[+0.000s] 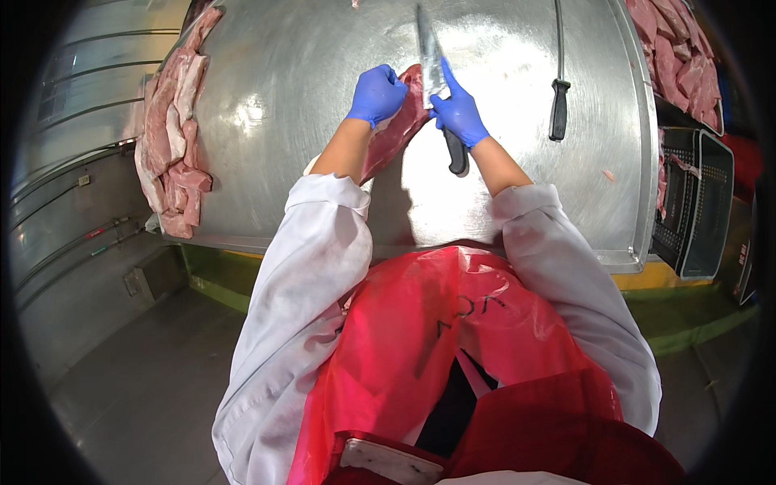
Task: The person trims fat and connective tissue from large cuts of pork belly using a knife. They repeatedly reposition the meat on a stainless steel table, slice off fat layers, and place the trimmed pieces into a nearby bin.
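Note:
A long strip of dark red meat (397, 139) lies on the metal table, slanting from under my left forearm up to the knife. My left hand (378, 94), in a blue glove, is closed at the meat's far end, its fingertips curled toward the blade. In my right hand (461, 113), also gloved in blue, is a butcher's knife (431, 69) with a black handle. Its wide blade points away from me, beside the meat's far end, and my index finger stretches along it. Whether the edge touches the meat I cannot tell.
The steel table (267, 162) has a raised rim. Pale meat strips (175, 145) line its left edge. A sharpening steel (559, 109) with a black handle lies to the right. Beyond the right rim are a heap of meat pieces (679, 61) and a dark perforated crate (703, 206).

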A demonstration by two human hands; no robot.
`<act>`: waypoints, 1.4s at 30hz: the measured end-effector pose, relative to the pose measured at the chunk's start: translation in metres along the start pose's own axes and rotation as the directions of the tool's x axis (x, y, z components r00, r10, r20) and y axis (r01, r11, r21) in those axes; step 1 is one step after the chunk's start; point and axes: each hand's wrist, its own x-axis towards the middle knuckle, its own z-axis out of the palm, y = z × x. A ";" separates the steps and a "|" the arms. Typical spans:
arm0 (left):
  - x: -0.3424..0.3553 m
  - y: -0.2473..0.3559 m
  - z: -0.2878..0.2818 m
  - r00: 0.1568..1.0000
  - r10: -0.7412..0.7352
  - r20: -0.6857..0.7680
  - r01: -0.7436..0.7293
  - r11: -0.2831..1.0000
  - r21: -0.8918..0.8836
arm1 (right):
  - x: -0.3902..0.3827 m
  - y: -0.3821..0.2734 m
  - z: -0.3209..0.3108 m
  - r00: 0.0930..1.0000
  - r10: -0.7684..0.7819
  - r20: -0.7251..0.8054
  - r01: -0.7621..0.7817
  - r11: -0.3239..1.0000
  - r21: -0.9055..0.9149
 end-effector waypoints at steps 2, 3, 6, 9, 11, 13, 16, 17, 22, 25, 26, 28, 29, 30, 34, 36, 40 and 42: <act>-0.002 0.015 -0.007 1.000 -0.008 0.010 0.008 1.000 0.001 | -0.002 0.001 0.005 0.993 0.003 0.117 0.014 0.989 -0.146; -0.002 0.021 -0.009 1.000 -0.012 0.015 0.012 1.000 0.003 | -0.006 0.002 0.006 0.980 0.081 0.183 -0.033 0.968 -0.250; -0.008 0.006 -0.012 1.000 0.007 -0.031 -0.007 1.000 -0.015 | -0.071 -0.009 -0.012 0.935 0.128 0.332 -0.028 0.957 -0.290; -0.008 0.010 -0.016 0.997 0.076 -0.030 -0.080 0.983 -0.166 | -0.064 0.000 -0.013 0.937 0.029 0.348 0.077 0.955 -0.287; -0.003 0.013 -0.015 0.988 0.152 -0.020 -0.153 0.976 -0.156 | -0.030 -0.021 -0.002 0.946 0.087 0.312 0.013 0.952 -0.305; 0.002 0.015 -0.020 0.986 0.165 0.018 -0.164 0.986 -0.040 | -0.027 -0.025 0.000 0.942 0.106 0.320 0.006 0.944 -0.330; -0.002 -0.010 -0.021 0.995 0.094 0.035 -0.086 0.979 -0.183 | -0.078 -0.001 -0.016 0.913 0.106 0.394 0.044 0.935 -0.353; -0.001 -0.012 -0.019 0.991 0.129 -0.024 -0.131 0.961 -0.244 | -0.084 0.011 -0.024 0.910 0.085 0.406 0.061 0.940 -0.335; -0.010 -0.004 -0.030 0.984 0.179 -0.022 -0.178 0.949 -0.261 | -0.053 -0.014 -0.005 0.914 0.159 0.374 0.033 0.888 -0.458; -0.021 -0.018 -0.034 0.976 0.188 -0.109 -0.209 0.947 -0.246 | -0.097 0.000 -0.014 0.882 0.181 0.435 0.060 0.872 -0.486; -0.026 -0.031 -0.032 0.984 0.110 -0.141 -0.157 0.909 -0.387 | -0.121 0.042 -0.038 0.874 -0.007 0.486 0.211 0.906 -0.367; -0.050 -0.084 -0.034 0.979 -0.133 -0.156 0.034 0.855 -0.517 | -0.173 0.063 -0.073 0.807 -0.238 0.540 0.552 0.629 -0.548; -0.064 -0.114 -0.036 0.951 -0.274 -0.141 0.168 0.844 -0.510 | -0.189 0.005 -0.083 0.768 0.312 0.559 0.055 0.838 -0.544; -0.067 -0.117 -0.042 0.964 -0.244 -0.108 0.199 0.927 -0.317 | -0.184 0.009 -0.086 0.837 0.219 0.502 0.080 0.858 -0.507; -0.074 -0.064 -0.051 0.912 0.284 -0.297 -0.263 0.958 0.110 | -0.109 0.019 -0.070 0.970 0.059 0.234 0.032 0.930 -0.366; -0.062 -0.025 -0.051 0.830 0.556 -0.046 -0.499 0.776 0.385 | -0.069 0.005 -0.030 0.982 -0.011 0.189 0.036 0.991 -0.132; -0.040 -0.011 -0.057 0.906 0.126 0.405 -0.370 0.701 0.610 | -0.010 0.016 0.027 0.976 -0.139 0.166 0.148 0.988 -0.045; -0.040 -0.022 -0.060 0.878 0.287 0.384 -0.474 0.637 0.607 | -0.006 0.006 0.046 0.964 -0.090 0.252 0.112 0.991 -0.075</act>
